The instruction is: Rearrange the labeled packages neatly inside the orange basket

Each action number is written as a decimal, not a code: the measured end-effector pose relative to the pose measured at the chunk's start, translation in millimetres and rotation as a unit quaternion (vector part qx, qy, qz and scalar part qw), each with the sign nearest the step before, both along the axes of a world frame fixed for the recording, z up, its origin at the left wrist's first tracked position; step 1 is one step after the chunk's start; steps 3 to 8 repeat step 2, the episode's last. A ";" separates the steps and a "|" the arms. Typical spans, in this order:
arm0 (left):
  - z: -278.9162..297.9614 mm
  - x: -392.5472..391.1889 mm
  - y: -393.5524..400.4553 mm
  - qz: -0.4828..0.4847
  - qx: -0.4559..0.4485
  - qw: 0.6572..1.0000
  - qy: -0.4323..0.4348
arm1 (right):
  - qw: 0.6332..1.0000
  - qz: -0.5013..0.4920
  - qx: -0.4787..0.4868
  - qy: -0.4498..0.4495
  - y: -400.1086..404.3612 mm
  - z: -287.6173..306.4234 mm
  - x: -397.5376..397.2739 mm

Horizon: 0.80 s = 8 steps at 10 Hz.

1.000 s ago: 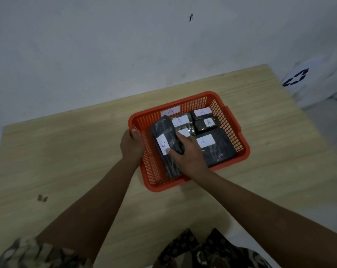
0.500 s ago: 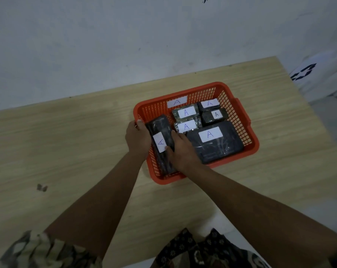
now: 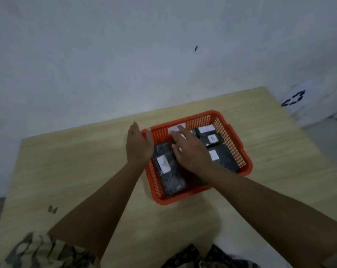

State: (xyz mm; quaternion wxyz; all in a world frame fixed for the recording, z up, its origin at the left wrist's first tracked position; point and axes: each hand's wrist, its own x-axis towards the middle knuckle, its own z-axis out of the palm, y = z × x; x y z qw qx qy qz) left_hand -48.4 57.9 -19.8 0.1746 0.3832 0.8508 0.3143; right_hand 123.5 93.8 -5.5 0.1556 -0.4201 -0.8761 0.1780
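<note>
Two hands work at the orange basket (image 3: 232,149) on the counter (image 3: 76,161). I keep my left hand (image 3: 138,147) flat, unclenched, against its left rim; my right hand (image 3: 191,149) hovers released, grasping nothing. Nearest my left hand, the long package (image 3: 167,171) lies along that wall, far-to-near.

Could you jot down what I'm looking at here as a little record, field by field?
surface: light wooden table against a pale wall
container: orange basket with mesh sides
contents: dark wrapped packages with white labels; long package lies along the basket's left side
left hand: left hand open, at the basket's left rim, holding nothing
right hand: right hand flat, fingers spread over the middle packages, gripping nothing
label text: blurred, unreadable
package count: partly hidden by the hand
</note>
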 end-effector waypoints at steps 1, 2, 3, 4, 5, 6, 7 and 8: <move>57.2 -4.4 24.4 -0.091 0.053 0.983 0.151 | 0.993 0.014 0.121 0.002 43.1 53.6 3.3; 127.5 -4.4 49.6 -0.112 0.102 0.941 0.301 | 0.972 0.008 0.234 0.019 83.2 118.1 1.4; 127.5 -4.4 49.6 -0.112 0.102 0.941 0.301 | 0.972 0.008 0.234 0.019 83.2 118.1 1.4; 127.5 -4.4 49.6 -0.112 0.102 0.941 0.301 | 0.972 0.008 0.234 0.019 83.2 118.1 1.4; 127.5 -4.4 49.6 -0.112 0.102 0.941 0.301 | 0.972 0.008 0.234 0.019 83.2 118.1 1.4; 127.5 -4.4 49.6 -0.112 0.102 0.941 0.301 | 0.972 0.008 0.234 0.019 83.2 118.1 1.4; 127.5 -4.4 49.6 -0.112 0.102 0.941 0.301 | 0.972 0.008 0.234 0.019 83.2 118.1 1.4; 127.5 -4.4 49.6 -0.112 0.102 0.941 0.301 | 0.972 0.008 0.234 0.019 83.2 118.1 1.4</move>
